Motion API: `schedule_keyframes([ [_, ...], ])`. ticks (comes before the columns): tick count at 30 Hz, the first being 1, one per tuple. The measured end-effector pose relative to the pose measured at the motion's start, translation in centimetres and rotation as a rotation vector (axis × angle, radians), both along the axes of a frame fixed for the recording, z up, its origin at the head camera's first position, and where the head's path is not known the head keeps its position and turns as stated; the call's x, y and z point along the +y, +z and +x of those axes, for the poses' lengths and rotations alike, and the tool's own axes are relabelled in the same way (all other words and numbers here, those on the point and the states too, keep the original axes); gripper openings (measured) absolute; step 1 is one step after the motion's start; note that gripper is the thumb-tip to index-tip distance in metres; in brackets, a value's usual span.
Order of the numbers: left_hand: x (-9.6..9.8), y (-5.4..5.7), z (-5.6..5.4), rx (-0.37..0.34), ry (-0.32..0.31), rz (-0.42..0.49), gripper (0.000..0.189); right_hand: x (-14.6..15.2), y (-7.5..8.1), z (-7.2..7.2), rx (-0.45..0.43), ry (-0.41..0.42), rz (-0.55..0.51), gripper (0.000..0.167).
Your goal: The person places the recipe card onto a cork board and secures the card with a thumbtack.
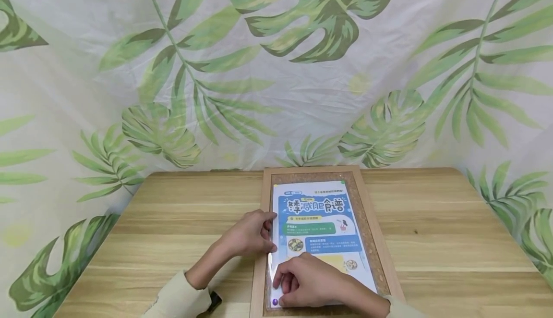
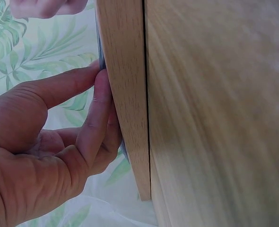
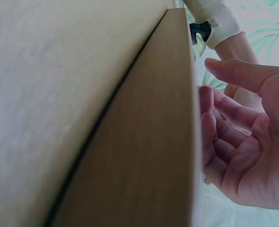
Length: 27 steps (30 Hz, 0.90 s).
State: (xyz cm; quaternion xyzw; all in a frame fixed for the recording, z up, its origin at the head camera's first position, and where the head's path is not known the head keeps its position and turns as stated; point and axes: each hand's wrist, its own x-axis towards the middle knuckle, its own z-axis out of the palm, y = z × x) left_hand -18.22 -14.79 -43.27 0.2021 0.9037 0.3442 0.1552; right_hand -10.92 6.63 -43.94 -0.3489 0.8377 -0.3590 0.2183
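Note:
A printed poster [image 1: 319,231] in a clear sleeve lies on a cork board [image 1: 367,241] with a wooden frame [image 1: 375,217]. A yellow pin [image 1: 275,185] and a green pin [image 1: 342,182] sit at its top corners, a purple pin [image 1: 275,301] at its lower left. My left hand [image 1: 250,234] touches the poster's left edge with thumb and fingertips. Over the lower part of the poster, my right hand [image 1: 308,282] has loosely bent fingers beside the purple pin. In the right wrist view, its thumb [image 3: 239,73] stands apart from the fingers, holding nothing.
The board lies on a wood-grain table [image 1: 453,241]. A leaf-patterned cloth [image 1: 311,92] hangs behind and around the table. Something small and black [image 1: 214,301], partly hidden, shows beside my left sleeve [image 1: 179,299].

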Motion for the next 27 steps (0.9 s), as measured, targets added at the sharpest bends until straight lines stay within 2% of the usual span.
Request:
schedule_keyframes([
  [12, 0.1, 0.1, 0.0, -0.011, 0.009, 0.008, 0.082, 3.3, 0.1, -0.2, -0.094, -0.099, -0.053, 0.014],
  [21, 0.1, 0.1, 0.0, -0.01, 0.009, -0.005, 0.083, 6.3, 0.0, -0.5, -0.099, -0.157, -0.058, 0.012],
  [27, 0.0, 0.1, 0.0, -0.01, 0.006, -0.013, 0.083, 8.3, -0.1, -0.5, -0.074, -0.164, -0.074, 0.012],
])
